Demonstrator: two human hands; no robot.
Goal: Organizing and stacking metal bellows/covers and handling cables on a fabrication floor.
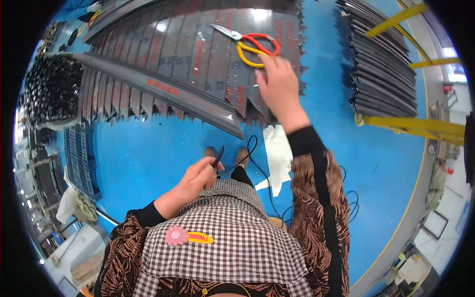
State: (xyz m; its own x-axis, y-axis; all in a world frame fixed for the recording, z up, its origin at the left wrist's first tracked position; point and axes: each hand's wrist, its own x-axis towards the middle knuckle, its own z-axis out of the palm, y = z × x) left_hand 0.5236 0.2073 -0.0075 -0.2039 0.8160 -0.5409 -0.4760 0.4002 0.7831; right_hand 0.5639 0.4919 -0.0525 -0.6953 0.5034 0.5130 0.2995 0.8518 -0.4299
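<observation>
My right hand [277, 81] reaches forward, fingers spread, just below a pair of scissors [250, 42] with red and yellow handles. The fingertips are at the yellow handle loop. The scissors lie on overlapping dark grey strips with zigzag edges [188, 54] spread over the blue floor. My left hand [198, 177] is closed near my lap on a thin dark pen-like tool [218, 156] that points up and forward. A long dark strip [163, 86] lies slantwise across the front of the spread.
A tall stack of dark strips [383, 59] stands at the right beside yellow metal bars [415, 123]. A white sheet [278, 153] and a black cable [262, 171] lie on the blue floor [148, 153] near my feet. Black parts [52, 89] and a blue crate [79, 158] are at the left.
</observation>
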